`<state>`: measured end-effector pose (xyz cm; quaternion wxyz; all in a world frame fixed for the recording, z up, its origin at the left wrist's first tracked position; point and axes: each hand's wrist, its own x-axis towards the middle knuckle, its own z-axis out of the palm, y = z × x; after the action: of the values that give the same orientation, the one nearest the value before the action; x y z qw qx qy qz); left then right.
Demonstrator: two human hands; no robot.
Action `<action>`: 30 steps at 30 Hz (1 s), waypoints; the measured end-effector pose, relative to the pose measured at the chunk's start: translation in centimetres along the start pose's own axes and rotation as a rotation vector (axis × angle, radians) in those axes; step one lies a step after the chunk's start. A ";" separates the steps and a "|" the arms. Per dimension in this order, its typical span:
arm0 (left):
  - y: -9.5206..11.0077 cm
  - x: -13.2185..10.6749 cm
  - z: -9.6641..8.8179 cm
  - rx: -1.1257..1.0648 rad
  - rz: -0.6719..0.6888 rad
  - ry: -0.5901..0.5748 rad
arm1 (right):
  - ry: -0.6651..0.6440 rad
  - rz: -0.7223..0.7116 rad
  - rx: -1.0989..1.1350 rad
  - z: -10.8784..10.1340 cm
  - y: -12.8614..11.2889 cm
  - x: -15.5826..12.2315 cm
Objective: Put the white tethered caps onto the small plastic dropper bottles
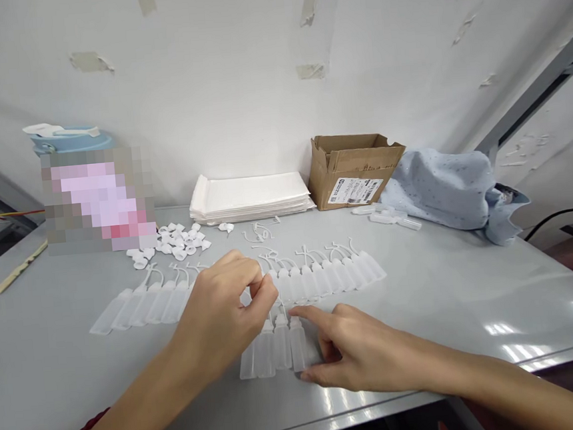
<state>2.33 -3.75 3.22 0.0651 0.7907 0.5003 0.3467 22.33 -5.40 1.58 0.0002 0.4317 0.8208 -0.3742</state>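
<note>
Four small, flat, see-through plastic bottles (283,349) lie side by side near the front edge of the shiny grey surface (453,281). The left hand (223,297) is just above them — its thumb and pointer are pinched closed, but it is too small to tell if they grip the thin white tube (282,302) there. The right hand (353,350) has its thumb and pointer spread apart at the rightmost bottle, one by its neck, one by its bottom. A long row of the same bottles (325,280) lies behind, nearer the back edge. White caps (183,241) sit past it, left of a brown cardboard box (351,179).
</note>
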 end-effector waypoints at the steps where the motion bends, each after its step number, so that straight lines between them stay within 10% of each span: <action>1: 0.0 0.0 0.0 -0.001 0.001 -0.003 | 0.001 0.003 -0.001 0.0 0.0 0.0; 15: -1.7 0.7 0.3 0.041 -0.151 -0.104 | 0.166 -0.070 0.275 -2.3 1.5 0.3; 21: -5.1 1.9 1.5 0.071 -0.089 -0.225 | 0.845 0.055 -0.034 -7.0 7.3 2.1; 30: -5.1 2.9 3.1 0.009 0.028 -0.415 | 0.840 0.419 -0.472 -11.3 16.4 1.7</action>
<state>1.13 1.93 0.00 0.1583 0.8524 0.4666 0.1752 36.52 8.43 -0.85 -0.1568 0.6877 0.7080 0.0343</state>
